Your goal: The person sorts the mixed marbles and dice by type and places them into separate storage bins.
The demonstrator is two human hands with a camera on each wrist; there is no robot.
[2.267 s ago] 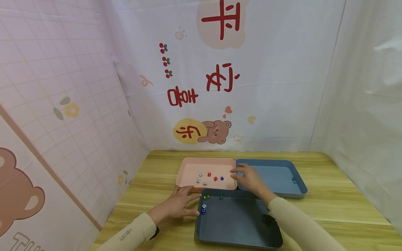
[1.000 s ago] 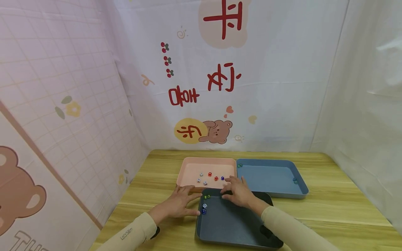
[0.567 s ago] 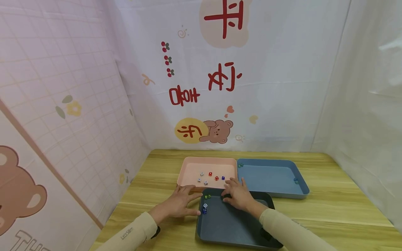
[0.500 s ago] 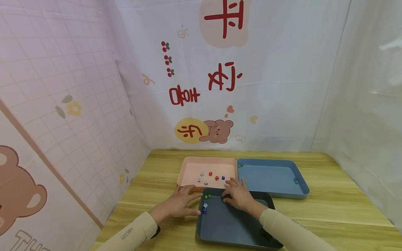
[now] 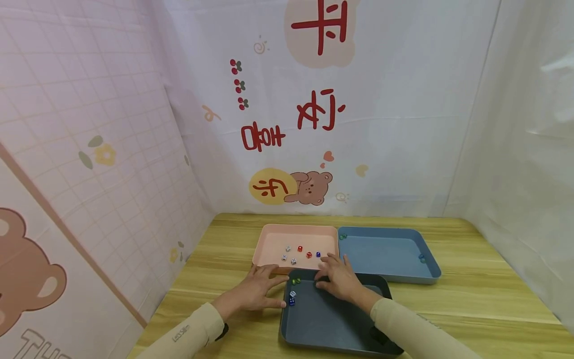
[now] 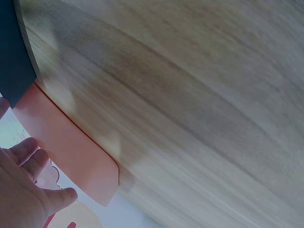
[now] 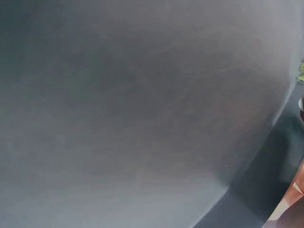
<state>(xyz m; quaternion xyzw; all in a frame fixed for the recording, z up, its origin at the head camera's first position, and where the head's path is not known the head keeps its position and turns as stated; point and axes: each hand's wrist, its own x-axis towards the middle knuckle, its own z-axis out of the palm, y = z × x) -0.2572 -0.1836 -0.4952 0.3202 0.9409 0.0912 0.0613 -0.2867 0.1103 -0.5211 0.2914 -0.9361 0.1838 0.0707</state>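
Note:
My left hand (image 5: 251, 291), also in the left wrist view (image 6: 23, 190), lies with fingers spread beside the dark grey tray (image 5: 332, 324), thumb and index tips at its left rim. My right hand (image 5: 342, 280) reaches over that tray's back wall, thumb and fingers bent downward. Whether the fingertips pinch a die is hidden; only slivers of the hand show in the right wrist view. In the tray's back left corner lie green dice (image 5: 296, 281). A white-and-blue die (image 5: 292, 294) and a blue die (image 5: 292, 301) sit along its left wall.
Behind stands a pink tray (image 5: 273, 237) with white dice (image 5: 293, 261), red dice (image 5: 309, 255) and a blue die (image 5: 318, 254). Beside it, a blue tray (image 5: 381, 249) has green dice (image 5: 343, 237) in its back left corner and blue-green dice (image 5: 422, 258) at its right.
My right hand came from above the blue tray's left edge to the dark tray's back wall, where a small dark die was visible earlier. It then stays there. My left hand keeps its place.

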